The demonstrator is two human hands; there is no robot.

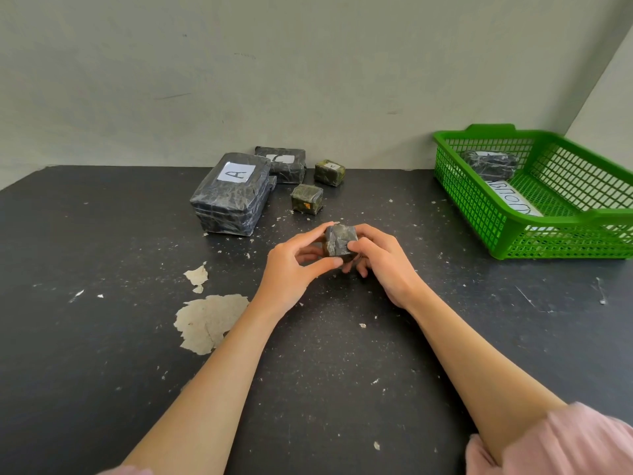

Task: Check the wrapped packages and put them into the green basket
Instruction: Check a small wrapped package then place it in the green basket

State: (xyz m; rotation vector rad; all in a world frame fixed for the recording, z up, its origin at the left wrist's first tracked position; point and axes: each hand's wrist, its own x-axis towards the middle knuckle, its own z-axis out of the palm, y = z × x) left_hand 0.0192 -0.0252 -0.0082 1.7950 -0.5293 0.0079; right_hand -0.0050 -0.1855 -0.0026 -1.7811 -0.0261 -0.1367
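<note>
Head view: left hand point(291, 269) and right hand point(383, 265), grips curled, pinch a crinkly film-wrapped cube point(339, 240).

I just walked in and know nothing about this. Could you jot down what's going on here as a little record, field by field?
in the hands: small wrapped cube, pinched between left hand and right hand
basket: green basket at the right, holding one wrapped package and a paper strip with writing
waiting on table: big package labelled A; second labelled package behind it; nearer small cube; farther small cube
surface: black table top with pale peeled patches
</note>
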